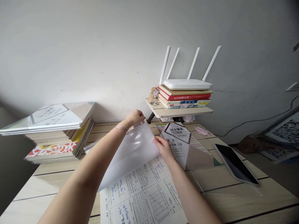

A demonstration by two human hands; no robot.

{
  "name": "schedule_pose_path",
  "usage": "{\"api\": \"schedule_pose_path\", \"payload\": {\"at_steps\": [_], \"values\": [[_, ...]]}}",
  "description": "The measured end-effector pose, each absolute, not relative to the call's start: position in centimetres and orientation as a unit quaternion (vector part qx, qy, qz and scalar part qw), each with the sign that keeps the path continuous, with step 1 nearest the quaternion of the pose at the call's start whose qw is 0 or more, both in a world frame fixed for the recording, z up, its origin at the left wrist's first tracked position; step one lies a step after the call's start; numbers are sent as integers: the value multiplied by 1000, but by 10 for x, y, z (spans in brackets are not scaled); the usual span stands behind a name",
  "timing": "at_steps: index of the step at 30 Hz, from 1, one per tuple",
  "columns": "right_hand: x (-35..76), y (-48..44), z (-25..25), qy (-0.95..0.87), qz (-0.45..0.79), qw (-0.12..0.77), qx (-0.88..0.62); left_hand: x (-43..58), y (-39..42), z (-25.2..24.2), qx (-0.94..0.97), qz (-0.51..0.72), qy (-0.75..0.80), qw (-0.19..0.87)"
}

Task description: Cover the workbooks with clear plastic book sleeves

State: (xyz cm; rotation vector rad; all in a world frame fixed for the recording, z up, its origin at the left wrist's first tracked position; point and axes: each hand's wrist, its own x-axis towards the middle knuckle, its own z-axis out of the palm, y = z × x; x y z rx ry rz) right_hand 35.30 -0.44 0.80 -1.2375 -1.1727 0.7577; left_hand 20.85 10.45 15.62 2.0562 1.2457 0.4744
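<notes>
A translucent whitish plastic folder (130,152) is raised at a slant over the desk. My left hand (136,117), with a bracelet at the wrist, pinches its upper edge near the top corner. Lower down, the thumb and fingers of my right hand (163,147) are closed on the folder's right edge. Partly beneath it lies a printed sheet (144,196) with blue handwriting and a grid chart. To the right of my right hand rests a clear cover with a printed title page (176,140). My fingertips on the left are partly hidden.
A stack of books (56,149) with more printed covers (51,116) on top stands at the left. At the back, a small raised shelf (182,111) bears books (184,98) and a white router (187,84). A dark-screened tablet (235,163) lies near the right edge.
</notes>
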Motion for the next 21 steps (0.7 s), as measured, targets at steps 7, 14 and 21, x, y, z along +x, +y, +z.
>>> {"api": "schedule_pose_path", "payload": {"at_steps": [7,14,21], "values": [[353,-6,10,-517,326,586,-531,211,109,154,806,161,468,324],[351,-6,12,-510,322,593,-534,214,106,157,820,151,465,297],[358,-10,14,-509,368,586,-512,210,107,151,817,156,457,314]]}}
